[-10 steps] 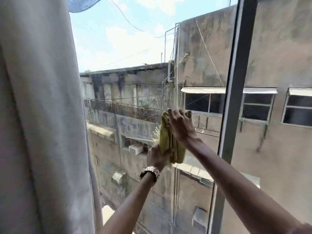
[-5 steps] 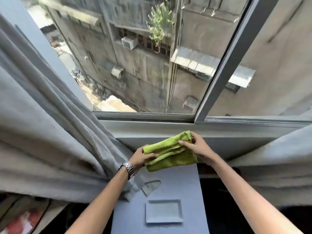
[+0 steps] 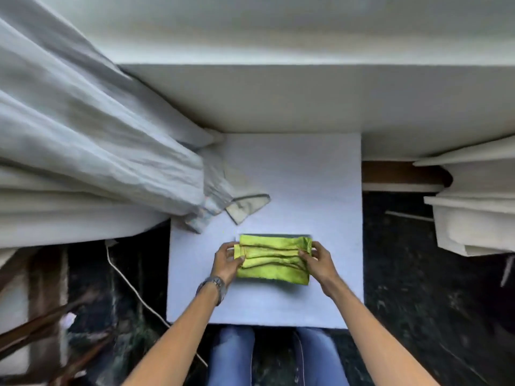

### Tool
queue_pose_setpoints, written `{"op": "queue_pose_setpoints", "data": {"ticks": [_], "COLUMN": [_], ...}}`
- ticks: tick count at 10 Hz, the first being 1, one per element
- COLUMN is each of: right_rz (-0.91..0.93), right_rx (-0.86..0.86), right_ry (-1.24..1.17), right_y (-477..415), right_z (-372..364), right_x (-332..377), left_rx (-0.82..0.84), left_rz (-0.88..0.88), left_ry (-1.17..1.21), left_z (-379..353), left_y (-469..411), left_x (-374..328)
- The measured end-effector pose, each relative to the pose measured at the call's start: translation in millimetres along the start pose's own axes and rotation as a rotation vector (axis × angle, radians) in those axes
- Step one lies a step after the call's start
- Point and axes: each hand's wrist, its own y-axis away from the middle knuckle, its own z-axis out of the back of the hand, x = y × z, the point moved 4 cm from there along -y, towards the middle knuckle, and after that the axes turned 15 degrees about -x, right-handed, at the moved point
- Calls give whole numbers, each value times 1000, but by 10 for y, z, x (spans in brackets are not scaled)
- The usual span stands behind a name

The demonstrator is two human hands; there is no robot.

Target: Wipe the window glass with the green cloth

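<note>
Both hands are gripping the green cloth [image 3: 274,259] right now, one on each short end: the left hand [image 3: 227,261] is pinching the left edge with the thumb on top, and the right hand [image 3: 317,260] is doing the same on the right edge. So neither hand is open or free, they're both closed on the cloth. It's looking folded into a neat-ish rectangle with a few creases running across between the hands, and it's sitting on or just above the pale table [image 3: 320,190] directly in front of the person. Under the far edge of the cloth a thin dark line is peeking out, maybe a tray or something, can't really tell. Past the left hand a grey curtain [image 3: 97,140] is spilling onto the table corner, and more folded fabric is hanging out beyond the right hand. As for progress: no window glass is showing in this view at all, so I can't judge how clean it is. My guess is the person is either folding the cloth to get a fresh side or laying it down because the wiping is over. Honestly could be either.
</note>
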Motion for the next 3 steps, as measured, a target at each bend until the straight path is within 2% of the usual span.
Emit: {"op": "queue_pose_setpoints", "data": {"ticks": [1,2,3], "right_rz": [47,104,200], "right_rx": [-43,-93,-117], "right_ry": [92,238,331], "right_y": [-158,-122,126], "right_z": [-114,-56,55], "right_x": [-115,-66,211], "left_rx": [-50,-24,-16], "left_rz": [14,28,-61], "left_ry": [-16,-118,-233], "left_z": [-185,-232,-149], "left_y": [-173,-104,196], "left_x": [168,135,-158]}}
